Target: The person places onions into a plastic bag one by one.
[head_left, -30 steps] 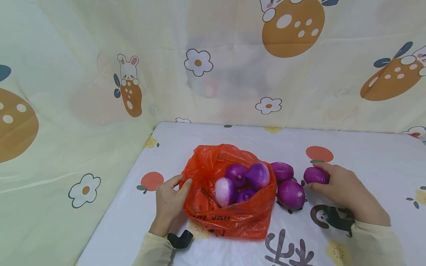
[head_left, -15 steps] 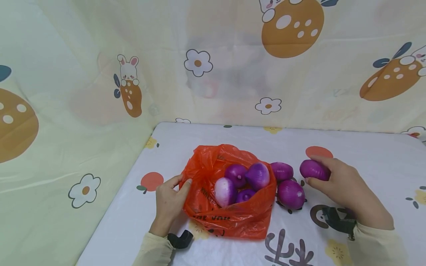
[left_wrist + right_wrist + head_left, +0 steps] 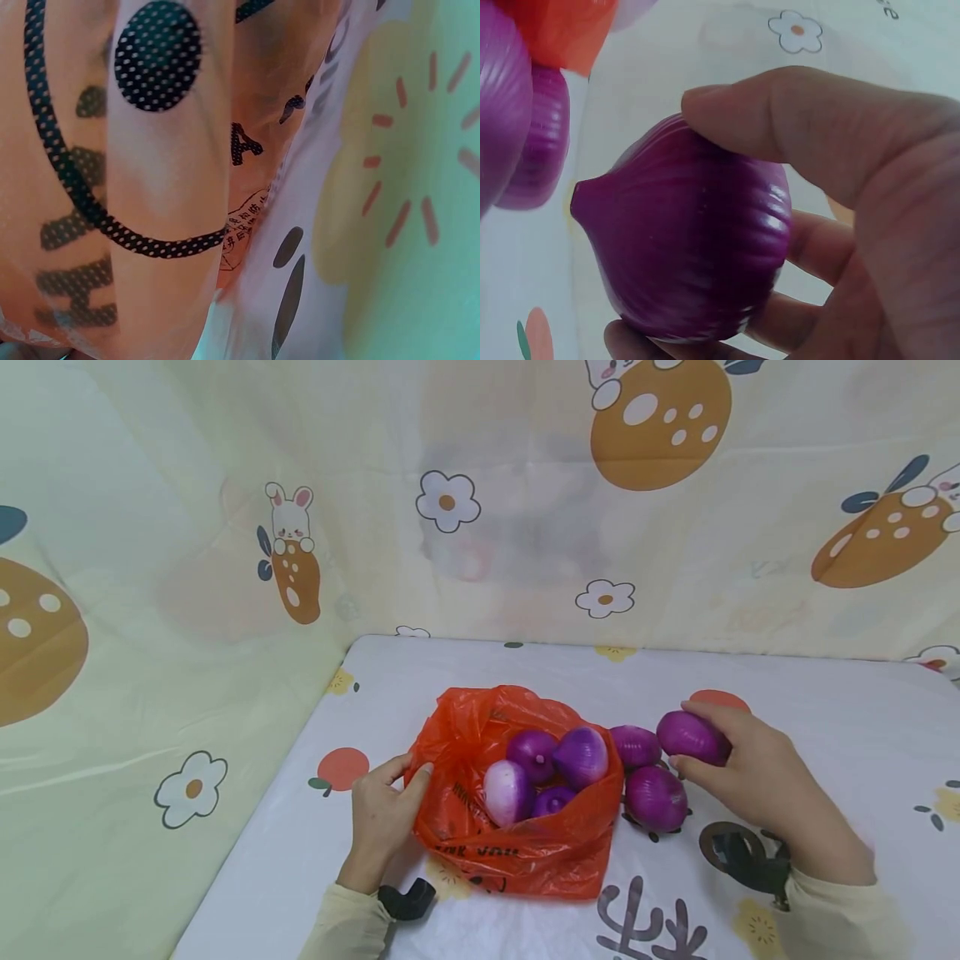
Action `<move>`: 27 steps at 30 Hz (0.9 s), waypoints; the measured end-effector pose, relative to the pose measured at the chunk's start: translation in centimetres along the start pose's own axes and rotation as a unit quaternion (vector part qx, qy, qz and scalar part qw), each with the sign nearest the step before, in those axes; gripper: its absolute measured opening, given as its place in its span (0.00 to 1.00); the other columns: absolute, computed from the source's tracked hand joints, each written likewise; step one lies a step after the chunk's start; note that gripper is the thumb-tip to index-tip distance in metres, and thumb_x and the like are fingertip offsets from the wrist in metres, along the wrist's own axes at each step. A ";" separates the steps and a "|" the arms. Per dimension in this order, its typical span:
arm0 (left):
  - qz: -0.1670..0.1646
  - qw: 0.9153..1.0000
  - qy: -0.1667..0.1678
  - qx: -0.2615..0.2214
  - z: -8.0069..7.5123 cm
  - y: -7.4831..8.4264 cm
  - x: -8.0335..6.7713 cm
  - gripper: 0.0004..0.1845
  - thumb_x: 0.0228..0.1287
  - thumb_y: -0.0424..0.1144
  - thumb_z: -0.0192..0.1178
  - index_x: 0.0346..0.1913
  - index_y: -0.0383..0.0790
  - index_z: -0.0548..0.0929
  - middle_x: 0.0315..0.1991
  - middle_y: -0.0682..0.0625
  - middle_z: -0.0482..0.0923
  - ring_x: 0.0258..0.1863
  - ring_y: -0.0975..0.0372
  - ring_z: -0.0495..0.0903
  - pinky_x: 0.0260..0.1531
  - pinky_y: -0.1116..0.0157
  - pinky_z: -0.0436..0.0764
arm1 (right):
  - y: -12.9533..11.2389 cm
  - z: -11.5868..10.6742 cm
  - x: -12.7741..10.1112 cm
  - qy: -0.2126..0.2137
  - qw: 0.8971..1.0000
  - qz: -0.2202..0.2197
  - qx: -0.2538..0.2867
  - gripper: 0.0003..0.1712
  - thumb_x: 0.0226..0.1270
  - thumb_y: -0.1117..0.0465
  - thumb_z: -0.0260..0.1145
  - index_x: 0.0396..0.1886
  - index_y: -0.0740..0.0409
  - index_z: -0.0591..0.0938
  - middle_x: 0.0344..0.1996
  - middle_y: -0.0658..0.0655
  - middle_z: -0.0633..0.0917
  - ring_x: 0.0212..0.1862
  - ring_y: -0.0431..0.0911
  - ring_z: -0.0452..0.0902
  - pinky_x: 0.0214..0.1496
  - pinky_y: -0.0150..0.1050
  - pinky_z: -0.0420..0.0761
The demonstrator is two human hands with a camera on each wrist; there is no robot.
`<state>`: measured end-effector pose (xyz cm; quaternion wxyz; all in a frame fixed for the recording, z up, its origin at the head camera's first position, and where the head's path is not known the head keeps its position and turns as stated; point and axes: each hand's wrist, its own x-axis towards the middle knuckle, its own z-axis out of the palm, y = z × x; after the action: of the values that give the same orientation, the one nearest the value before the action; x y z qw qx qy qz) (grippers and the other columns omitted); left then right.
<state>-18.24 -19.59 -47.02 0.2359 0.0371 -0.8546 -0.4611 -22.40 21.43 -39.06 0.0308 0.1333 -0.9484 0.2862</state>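
Note:
An orange plastic bag point(image 3: 517, 843) lies open on the table with several purple onions point(image 3: 581, 757) inside; its printed plastic point(image 3: 150, 187) fills the left wrist view. My left hand point(image 3: 382, 814) pinches the bag's left rim. My right hand point(image 3: 757, 768) grips a purple onion point(image 3: 690, 735) lifted just above the table, right of the bag; the right wrist view shows that held onion point(image 3: 690, 255) between thumb and fingers. Two more onions lie loose beside the bag: one point(image 3: 636, 745) at its right rim, another point(image 3: 657, 798) in front of it.
A white printed cloth point(image 3: 825, 710) covers the table. Cream curtains point(image 3: 187, 610) with carrot and flower prints close off the back and left sides. A black wrist mount point(image 3: 405, 900) sits at my left cuff.
My right hand has lifted the onion off the table and carried it left, toward the bag. The left hand and bag have stayed put.

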 end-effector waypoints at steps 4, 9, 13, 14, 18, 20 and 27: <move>0.005 1.000 0.000 0.000 0.0 0.0 0.0 0.13 0.66 0.38 0.71 0.50 0.36 0.92 0.43 0.44 0.91 0.48 0.50 0.89 0.46 0.50 0.89 | -0.9 0.2 -0.1 0.002 1.000 -0.006 0.009 0.46 0.61 0.56 0.80 0.75 0.64 0.70 0.59 0.74 0.79 0.53 0.71 0.78 0.42 0.63 0.88; 0.005 1.000 -0.002 -0.003 0.0 0.1 0.1 0.13 0.66 0.38 0.71 0.49 0.36 0.92 0.44 0.44 0.91 0.49 0.50 0.89 0.48 0.49 0.89 | -1.7 0.5 -0.2 0.011 1.000 -0.022 0.012 0.45 0.61 0.56 0.79 0.75 0.63 0.71 0.60 0.73 0.78 0.55 0.70 0.78 0.43 0.65 0.87; 0.007 1.000 -0.002 -0.002 0.0 0.0 0.1 0.13 0.66 0.38 0.71 0.49 0.36 0.92 0.43 0.44 0.91 0.48 0.50 0.89 0.47 0.50 0.89 | -2.3 0.7 -0.2 0.026 0.999 -0.040 0.014 0.44 0.60 0.56 0.80 0.74 0.62 0.72 0.60 0.72 0.79 0.54 0.69 0.79 0.43 0.65 0.87; 0.007 1.000 -0.001 -0.001 0.0 0.0 0.1 0.13 0.66 0.38 0.71 0.49 0.36 0.92 0.43 0.44 0.91 0.48 0.50 0.89 0.47 0.50 0.89 | -2.4 0.8 -0.2 0.029 0.999 -0.043 0.014 0.44 0.60 0.56 0.80 0.74 0.62 0.73 0.59 0.72 0.79 0.53 0.68 0.79 0.42 0.65 0.88; 0.007 1.000 -0.001 -0.001 0.0 0.1 0.1 0.13 0.65 0.39 0.71 0.49 0.36 0.92 0.43 0.44 0.91 0.48 0.50 0.89 0.47 0.50 0.89 | -2.8 0.9 -0.2 0.041 0.997 -0.058 0.019 0.44 0.59 0.58 0.81 0.73 0.63 0.74 0.59 0.72 0.80 0.52 0.67 0.80 0.41 0.64 0.88; 0.007 1.000 0.000 0.000 0.0 0.1 0.1 0.13 0.65 0.39 0.71 0.49 0.36 0.92 0.43 0.44 0.91 0.48 0.50 0.89 0.47 0.50 0.89 | -3.0 0.9 -0.3 0.045 0.997 -0.065 0.022 0.43 0.59 0.58 0.81 0.73 0.62 0.74 0.59 0.71 0.80 0.51 0.66 0.80 0.41 0.64 0.88; 0.008 1.000 0.001 0.002 0.0 0.0 0.1 0.13 0.65 0.39 0.71 0.48 0.36 0.92 0.43 0.43 0.91 0.48 0.50 0.89 0.47 0.49 0.89 | -3.9 1.5 -0.4 0.069 0.991 -0.105 0.036 0.41 0.57 0.60 0.81 0.70 0.61 0.76 0.58 0.67 0.82 0.52 0.62 0.80 0.41 0.62 0.88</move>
<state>-18.32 -19.63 -46.95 0.2403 0.0313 -0.8553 -0.4579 -20.96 17.55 -38.23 0.1214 0.2126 -0.9140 0.3235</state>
